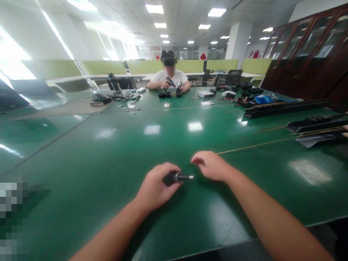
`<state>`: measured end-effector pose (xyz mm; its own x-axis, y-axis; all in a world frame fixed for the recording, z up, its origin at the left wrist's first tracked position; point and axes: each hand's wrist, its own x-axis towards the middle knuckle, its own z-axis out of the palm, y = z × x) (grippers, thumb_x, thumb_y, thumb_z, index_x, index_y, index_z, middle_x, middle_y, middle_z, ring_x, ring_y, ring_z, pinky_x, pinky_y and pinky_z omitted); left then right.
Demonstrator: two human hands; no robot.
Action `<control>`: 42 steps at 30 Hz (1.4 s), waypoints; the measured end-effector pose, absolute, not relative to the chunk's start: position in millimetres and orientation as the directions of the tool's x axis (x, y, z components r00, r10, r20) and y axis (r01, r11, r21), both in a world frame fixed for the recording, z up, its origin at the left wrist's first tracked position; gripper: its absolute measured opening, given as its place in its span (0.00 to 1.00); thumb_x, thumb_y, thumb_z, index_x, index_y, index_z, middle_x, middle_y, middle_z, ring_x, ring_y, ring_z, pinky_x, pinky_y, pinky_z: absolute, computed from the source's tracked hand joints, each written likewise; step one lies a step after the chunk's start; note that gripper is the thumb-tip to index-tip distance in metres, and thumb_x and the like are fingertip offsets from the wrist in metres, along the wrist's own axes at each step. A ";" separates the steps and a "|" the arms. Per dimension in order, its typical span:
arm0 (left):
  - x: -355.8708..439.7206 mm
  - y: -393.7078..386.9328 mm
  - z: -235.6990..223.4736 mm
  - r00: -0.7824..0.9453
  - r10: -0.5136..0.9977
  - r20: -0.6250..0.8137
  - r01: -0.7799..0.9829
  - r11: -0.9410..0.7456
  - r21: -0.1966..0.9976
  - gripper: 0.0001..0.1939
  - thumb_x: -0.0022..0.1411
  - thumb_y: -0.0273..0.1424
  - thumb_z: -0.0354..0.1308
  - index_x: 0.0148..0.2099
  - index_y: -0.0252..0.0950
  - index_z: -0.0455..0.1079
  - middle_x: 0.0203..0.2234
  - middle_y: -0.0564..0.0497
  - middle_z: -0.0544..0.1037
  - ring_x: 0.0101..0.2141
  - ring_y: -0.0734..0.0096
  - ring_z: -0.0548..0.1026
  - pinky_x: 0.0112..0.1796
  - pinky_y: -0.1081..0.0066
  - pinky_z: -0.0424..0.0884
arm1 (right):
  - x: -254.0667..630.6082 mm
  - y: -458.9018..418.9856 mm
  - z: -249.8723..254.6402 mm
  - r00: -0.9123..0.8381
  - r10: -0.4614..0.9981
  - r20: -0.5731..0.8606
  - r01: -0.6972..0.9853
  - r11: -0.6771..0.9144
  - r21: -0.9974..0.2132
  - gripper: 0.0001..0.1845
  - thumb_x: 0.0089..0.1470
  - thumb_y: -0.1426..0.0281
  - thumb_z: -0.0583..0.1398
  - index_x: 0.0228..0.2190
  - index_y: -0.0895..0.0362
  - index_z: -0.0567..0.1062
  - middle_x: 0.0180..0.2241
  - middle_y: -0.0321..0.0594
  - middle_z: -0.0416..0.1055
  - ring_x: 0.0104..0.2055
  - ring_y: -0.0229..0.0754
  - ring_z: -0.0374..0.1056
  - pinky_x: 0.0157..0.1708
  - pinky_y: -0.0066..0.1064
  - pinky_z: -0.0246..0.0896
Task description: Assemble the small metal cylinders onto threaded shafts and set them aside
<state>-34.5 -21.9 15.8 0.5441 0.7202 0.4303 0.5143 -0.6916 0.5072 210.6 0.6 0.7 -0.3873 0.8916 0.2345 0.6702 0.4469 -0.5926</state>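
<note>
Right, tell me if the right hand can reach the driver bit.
Likely yes: the right hand is close to the driver bit, which sticks out of the left hand, with nothing visible between.

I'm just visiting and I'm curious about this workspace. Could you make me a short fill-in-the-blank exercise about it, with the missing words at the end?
1. The big tabletop is coloured ____.
2. The metal-tipped dark tool is held in the camera wearer's ____ hand.
3. The person seated across the table wears a ____ shirt.
4. Dark wooden cabinets stand along the ____ side of the view.

Missing words: green; left; white; right.
</note>
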 end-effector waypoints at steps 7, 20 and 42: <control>-30.9 -23.0 13.5 0.579 0.689 0.437 0.475 -0.720 0.506 0.14 0.59 0.35 0.65 0.47 0.40 0.74 0.38 0.49 0.80 0.38 0.67 0.77 0.41 0.67 0.73 | 207.9 -10.2 8.9 -0.495 0.840 0.224 0.626 0.523 -0.579 0.20 0.44 0.82 0.61 0.41 0.57 0.78 0.36 0.40 0.76 0.36 0.40 0.69 0.37 0.29 0.62; -31.0 -20.9 12.9 0.580 0.676 0.454 0.457 -0.732 0.505 0.13 0.60 0.30 0.63 0.48 0.41 0.77 0.40 0.47 0.79 0.39 0.67 0.78 0.41 0.69 0.76 | 201.7 -22.7 19.7 -0.583 0.773 0.250 0.531 0.595 -0.603 0.12 0.46 0.68 0.67 0.36 0.55 0.78 0.34 0.38 0.77 0.35 0.40 0.71 0.37 0.29 0.61; -29.6 -20.1 6.9 0.504 0.740 0.445 0.480 -0.668 0.568 0.14 0.55 0.31 0.68 0.45 0.42 0.78 0.37 0.51 0.80 0.37 0.68 0.78 0.40 0.71 0.75 | 196.1 -24.0 14.9 -0.562 0.752 0.345 0.494 0.640 -0.589 0.06 0.49 0.70 0.64 0.32 0.57 0.79 0.32 0.39 0.77 0.33 0.40 0.70 0.35 0.28 0.61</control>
